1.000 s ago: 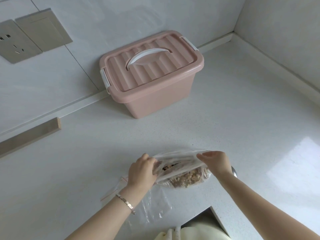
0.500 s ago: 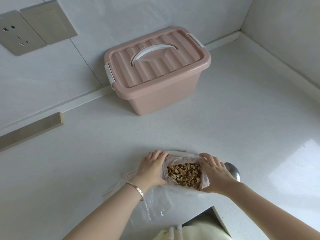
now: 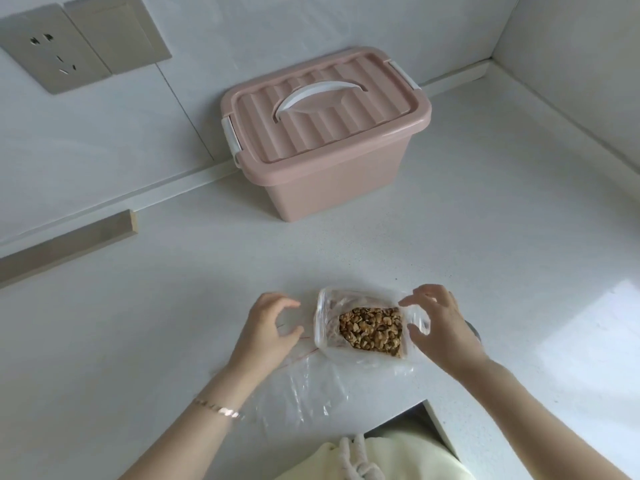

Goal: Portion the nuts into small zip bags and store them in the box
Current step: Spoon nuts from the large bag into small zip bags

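Loosely, left hand (image 3: 268, 329) and right hand (image 3: 441, 327) flank bag (image 3: 325, 323).

Thin bracelet (image 3: 218, 409) of flat rose-gold links at the wrist of the left hand (image 3: 268, 332), links catching light, both forearms bare up to the frame edge, pale yellow garment (image 3: 412, 460) at bottom centre, cream twisted cord (image 3: 356, 457) hanging on its front

Head-worn, facing down (countertop (image 3: 173, 341) close).

left hand (image 3: 273, 327): fingers loosely curled, holding nothing | right hand (image 3: 441, 325): fingers spread, lightly bent
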The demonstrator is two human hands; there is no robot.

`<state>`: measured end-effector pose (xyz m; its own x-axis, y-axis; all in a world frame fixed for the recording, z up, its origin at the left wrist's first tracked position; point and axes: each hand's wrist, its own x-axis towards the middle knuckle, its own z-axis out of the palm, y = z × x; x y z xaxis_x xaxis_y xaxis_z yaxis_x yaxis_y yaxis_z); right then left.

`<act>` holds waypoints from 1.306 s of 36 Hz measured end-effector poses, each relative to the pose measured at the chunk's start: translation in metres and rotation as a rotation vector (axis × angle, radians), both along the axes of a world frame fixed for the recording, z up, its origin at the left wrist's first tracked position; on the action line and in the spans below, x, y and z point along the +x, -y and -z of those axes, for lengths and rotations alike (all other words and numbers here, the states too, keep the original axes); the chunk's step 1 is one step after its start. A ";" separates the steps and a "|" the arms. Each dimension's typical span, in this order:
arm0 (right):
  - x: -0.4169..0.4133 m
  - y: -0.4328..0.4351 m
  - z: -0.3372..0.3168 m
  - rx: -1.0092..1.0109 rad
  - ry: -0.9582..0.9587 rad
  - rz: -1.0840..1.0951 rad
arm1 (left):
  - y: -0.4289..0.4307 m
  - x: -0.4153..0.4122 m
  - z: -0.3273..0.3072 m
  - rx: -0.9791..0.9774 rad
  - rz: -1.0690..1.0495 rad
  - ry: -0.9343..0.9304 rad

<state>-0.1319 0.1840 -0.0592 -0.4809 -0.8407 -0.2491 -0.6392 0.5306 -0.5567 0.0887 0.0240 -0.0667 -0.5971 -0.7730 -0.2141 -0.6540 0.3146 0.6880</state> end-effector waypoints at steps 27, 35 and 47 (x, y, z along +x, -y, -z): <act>0.119 0.044 -0.005 -0.162 0.550 -0.068 | -0.052 0.037 -0.032 0.228 -0.244 -0.184; 0.075 0.028 -0.063 -0.177 0.345 -0.162 | -0.056 0.008 -0.079 0.321 -0.150 -0.202; 0.095 -0.002 -0.059 -0.373 0.378 0.108 | -0.083 -0.020 -0.087 0.745 -0.437 -0.455</act>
